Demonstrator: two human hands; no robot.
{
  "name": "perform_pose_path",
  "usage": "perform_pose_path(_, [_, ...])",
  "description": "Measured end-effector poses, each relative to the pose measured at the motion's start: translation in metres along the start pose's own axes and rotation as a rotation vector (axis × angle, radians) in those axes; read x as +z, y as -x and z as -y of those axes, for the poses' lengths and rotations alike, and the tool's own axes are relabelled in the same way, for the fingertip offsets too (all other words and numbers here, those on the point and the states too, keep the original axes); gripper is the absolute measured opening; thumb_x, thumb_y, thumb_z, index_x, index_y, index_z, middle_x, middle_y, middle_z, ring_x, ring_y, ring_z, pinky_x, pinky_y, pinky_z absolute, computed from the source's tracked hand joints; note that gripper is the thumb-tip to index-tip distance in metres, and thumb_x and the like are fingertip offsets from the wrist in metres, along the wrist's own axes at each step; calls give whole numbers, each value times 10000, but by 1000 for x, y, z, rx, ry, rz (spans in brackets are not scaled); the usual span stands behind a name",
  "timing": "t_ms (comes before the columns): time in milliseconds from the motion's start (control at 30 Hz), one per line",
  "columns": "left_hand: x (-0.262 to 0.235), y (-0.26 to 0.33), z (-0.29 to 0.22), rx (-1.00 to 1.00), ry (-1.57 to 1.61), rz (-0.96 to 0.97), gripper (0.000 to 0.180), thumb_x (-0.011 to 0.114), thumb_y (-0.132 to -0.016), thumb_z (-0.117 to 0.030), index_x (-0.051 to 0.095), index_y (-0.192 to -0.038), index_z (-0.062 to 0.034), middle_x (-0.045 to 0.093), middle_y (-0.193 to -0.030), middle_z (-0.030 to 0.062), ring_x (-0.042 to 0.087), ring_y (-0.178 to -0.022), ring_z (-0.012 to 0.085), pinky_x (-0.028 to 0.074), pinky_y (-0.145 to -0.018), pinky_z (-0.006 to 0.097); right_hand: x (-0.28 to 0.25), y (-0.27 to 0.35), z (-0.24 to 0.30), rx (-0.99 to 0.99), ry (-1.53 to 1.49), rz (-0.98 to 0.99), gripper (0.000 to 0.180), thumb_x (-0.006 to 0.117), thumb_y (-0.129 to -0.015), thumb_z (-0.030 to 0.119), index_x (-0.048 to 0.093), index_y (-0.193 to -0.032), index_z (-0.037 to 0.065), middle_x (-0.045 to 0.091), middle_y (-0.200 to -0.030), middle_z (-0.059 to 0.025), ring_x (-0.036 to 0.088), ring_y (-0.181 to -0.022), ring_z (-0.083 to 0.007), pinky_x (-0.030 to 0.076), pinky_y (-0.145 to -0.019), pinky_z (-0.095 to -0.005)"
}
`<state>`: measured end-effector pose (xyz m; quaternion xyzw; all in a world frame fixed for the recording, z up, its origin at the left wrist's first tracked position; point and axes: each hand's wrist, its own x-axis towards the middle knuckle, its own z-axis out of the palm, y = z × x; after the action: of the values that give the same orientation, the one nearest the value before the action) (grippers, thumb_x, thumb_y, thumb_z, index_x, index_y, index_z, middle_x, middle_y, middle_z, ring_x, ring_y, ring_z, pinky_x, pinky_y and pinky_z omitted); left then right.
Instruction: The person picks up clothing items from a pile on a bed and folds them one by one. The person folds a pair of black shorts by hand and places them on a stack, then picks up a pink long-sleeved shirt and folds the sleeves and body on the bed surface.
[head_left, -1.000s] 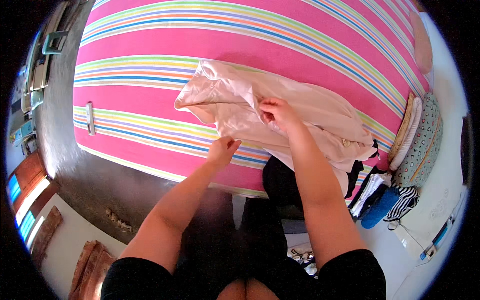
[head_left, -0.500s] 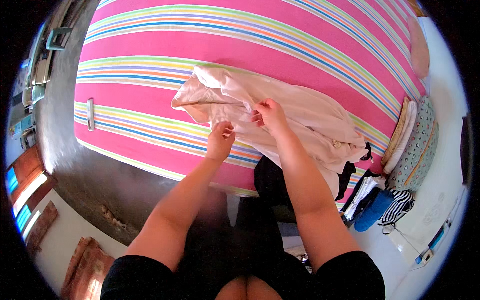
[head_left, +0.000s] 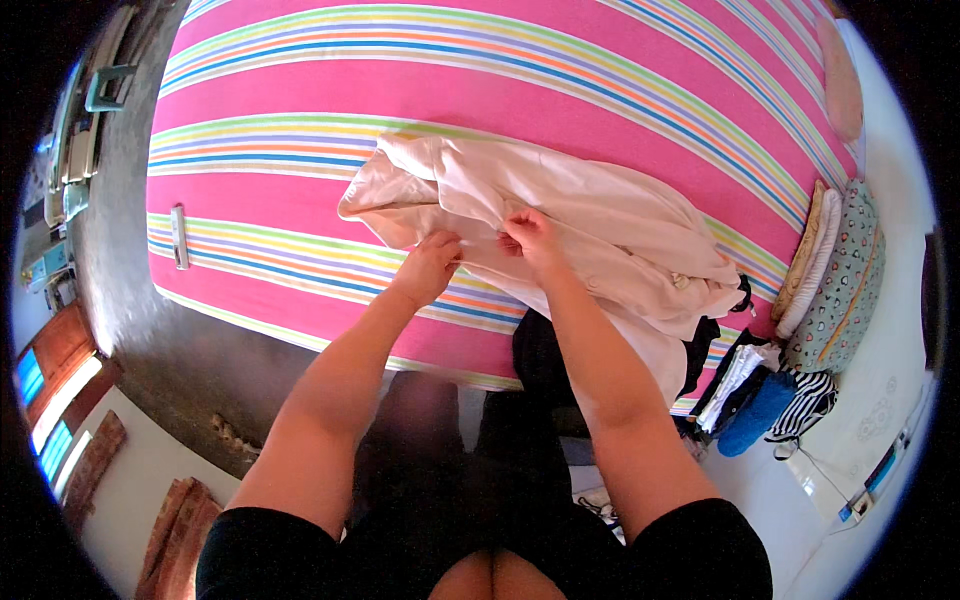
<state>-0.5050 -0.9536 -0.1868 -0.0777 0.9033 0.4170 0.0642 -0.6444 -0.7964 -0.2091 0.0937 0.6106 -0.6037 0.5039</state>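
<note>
A pale pink-beige shirt [head_left: 590,210] lies rumpled across the striped bed, its collar end opened out toward the left. At the shirt's near edge, just below the collar end, my left hand [head_left: 430,268] is closed, with its bent fingertips on the cloth. A little to the right, my right hand [head_left: 532,238] is closed too, its fingers curled in a pinch against the shirt front. The pinched cloth is mostly hidden by the fingers. Black cloth [head_left: 543,360] shows beneath the shirt, by my right forearm.
The bed [head_left: 300,100] has a pink cover with coloured stripes. A small pale oblong object [head_left: 179,237] lies near its left edge. At the right are a patterned grey-green pillow [head_left: 840,280], a blue rolled cloth [head_left: 756,413] and a black-and-white striped cloth [head_left: 803,405]. Grey floor [head_left: 125,240] borders the bed.
My left hand has shifted slightly up and left, its fingers now lower over the shirt's edge. My right hand has moved slightly down. The shirt lies nearly the same.
</note>
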Motion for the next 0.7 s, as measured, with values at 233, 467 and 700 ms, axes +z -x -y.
perform_pose_path(233, [-18, -24, -14, -90, 200, 186, 269, 648, -721, -97, 534, -956, -36, 557, -951, 123, 545, -896, 316, 457, -751, 389, -8, 5, 13, 21, 41, -31, 141, 602, -829, 157, 554, -900, 45, 610, -783, -69, 596, -665, -145, 478, -597, -252])
perform_pose_path(467, [19, -23, -24, 86, -238, 159, 166, 616, -697, -120, 547, -842, -78, 525, -848, 96, 528, -895, 294, 435, -759, 415, -6, 7, 9, -15, 33, -47, 131, 606, -823, 142, 557, -891, 41, 612, -788, -62, 587, -690, -134, 474, -612, -250])
perform_pose_path(700, [3, -30, -24, -82, 207, 80, 169, 564, -733, -62, 590, -900, -64, 581, -865, 110, 562, -852, 264, 452, -760, 362, -7, 9, 3, 5, -78, -14, 106, 597, -807, 87, 567, -872, 8, 610, -777, -73, 583, -670, -142, 487, -620, -263])
